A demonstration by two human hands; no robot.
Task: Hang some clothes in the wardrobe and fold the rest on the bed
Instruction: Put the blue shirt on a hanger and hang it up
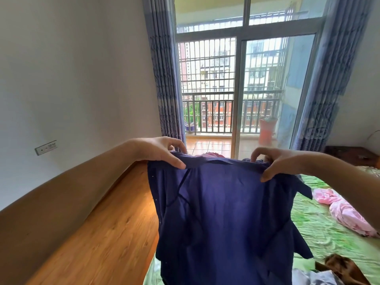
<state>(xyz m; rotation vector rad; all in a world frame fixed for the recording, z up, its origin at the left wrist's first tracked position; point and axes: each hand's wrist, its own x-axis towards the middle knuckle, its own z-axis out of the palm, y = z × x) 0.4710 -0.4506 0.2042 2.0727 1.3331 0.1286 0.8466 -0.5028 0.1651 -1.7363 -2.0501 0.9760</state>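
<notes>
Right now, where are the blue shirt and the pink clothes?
Blue shirt (pixel 222 212): head view, middle of its hanging cloth.
Pink clothes (pixel 345 217): head view, crumpled middle of the heap.

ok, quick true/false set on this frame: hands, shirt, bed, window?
1. The left hand and right hand both pinch the top edge of the dark blue shirt. True.
2. The shirt lies flat on the green bedsheet. False: it hangs in the air from both hands.
3. A pink garment lies crumpled on the bedsheet. True.
4. The curtains are drawn shut. False: they are pulled to the sides and the glass door shows between them.
</notes>
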